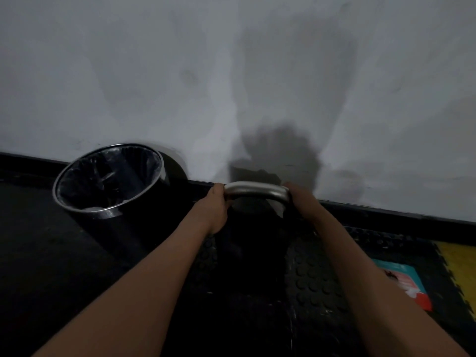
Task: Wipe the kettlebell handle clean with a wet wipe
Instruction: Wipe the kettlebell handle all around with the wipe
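The kettlebell stands on a black studded mat close to the wall; its silver handle [256,190] arches up while the dark body [247,228] below is hard to make out. My left hand [216,204] grips the handle's left end. My right hand [300,199] holds the right end with a pale wet wipe [280,208] pressed against the handle's right leg, a corner hanging below the fingers.
A black round bin [110,179] with a chrome rim and a dark liner stands left, by the wall. A teal and red wipes packet [404,284] lies on the mat at right, beside a yellow interlocking tile [461,269]. A black skirting board [386,210] runs along the grey wall.
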Demonstrator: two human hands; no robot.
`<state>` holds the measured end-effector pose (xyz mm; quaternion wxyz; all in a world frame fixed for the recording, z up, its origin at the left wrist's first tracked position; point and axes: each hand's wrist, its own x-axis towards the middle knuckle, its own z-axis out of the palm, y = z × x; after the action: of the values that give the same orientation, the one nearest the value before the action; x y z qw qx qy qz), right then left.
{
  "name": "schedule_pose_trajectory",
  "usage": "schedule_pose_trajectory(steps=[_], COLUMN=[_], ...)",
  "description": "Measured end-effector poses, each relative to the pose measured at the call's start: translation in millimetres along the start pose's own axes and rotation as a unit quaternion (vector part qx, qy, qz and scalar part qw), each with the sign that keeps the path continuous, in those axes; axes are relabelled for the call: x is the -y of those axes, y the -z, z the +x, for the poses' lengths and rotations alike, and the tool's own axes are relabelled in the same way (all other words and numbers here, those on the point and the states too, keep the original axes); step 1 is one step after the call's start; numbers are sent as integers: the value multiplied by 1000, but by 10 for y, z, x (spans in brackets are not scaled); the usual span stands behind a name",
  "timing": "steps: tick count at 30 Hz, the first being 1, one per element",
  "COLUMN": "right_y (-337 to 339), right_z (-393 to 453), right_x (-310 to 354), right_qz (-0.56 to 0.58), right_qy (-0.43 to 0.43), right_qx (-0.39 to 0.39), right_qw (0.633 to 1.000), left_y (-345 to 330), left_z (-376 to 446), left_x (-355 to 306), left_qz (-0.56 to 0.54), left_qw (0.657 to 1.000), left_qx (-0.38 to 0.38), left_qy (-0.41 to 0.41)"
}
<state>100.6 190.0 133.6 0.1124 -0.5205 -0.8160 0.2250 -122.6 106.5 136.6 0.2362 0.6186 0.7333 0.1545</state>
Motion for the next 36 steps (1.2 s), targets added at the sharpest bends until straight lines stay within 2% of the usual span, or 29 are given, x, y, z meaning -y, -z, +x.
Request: schedule_pose_trajectory(steps=[3,7,11,14,16,19,22,24,25,26,28,30,33,36], right_y=[40,69,151,137,67,16,45,15,-35,-93,-225,-320,-338,-126], right_z=[97,174,2,-186,-186,-36,-26,-98,-155,-215,-318,-397,-420,-314], right_x=[139,296,282,195,144,254,502,527,488,436,318,232,248,433], right_qz=[-37,-23,80,170,138,-11,-67,-60,-9,39,47,36,81,118], right_qy=[-8,9,21,-30,-61,-65,-61,-28,-17,-14,-7,-11,-69,-150], right_qx=[23,33,4,-31,-37,-12,-17,-71,-115,-173,-265,-292,-295,-175], right_qw=[999,999,997,985,988,998,996,995,993,984,963,956,950,966], left_y=[0,-11,-14,-8,-2,7,14,13,15,16,19,21,22,35], left_z=[-4,-2,1,-3,-7,-5,0,-5,-7,-5,-7,-11,-17,-13], left_x=[14,23,7,-9,-10,9,6,-14,-19,-20,-24,-33,-40,-44], left_qz=[6,12,9,1,-3,-17,-15,-13,-11,-10,-11,-15,-21,-28], left_qw=[1000,1000,1000,1000,1000,1000,1000,1000,1000,1000,1000,1000,1000,999], left_qx=[-3,-10,-9,-5,0,6,0,-3,-5,-5,-3,-5,-7,-3], left_qy=[-8,-14,-8,-2,-2,-7,1,0,-3,-5,-4,1,11,23])
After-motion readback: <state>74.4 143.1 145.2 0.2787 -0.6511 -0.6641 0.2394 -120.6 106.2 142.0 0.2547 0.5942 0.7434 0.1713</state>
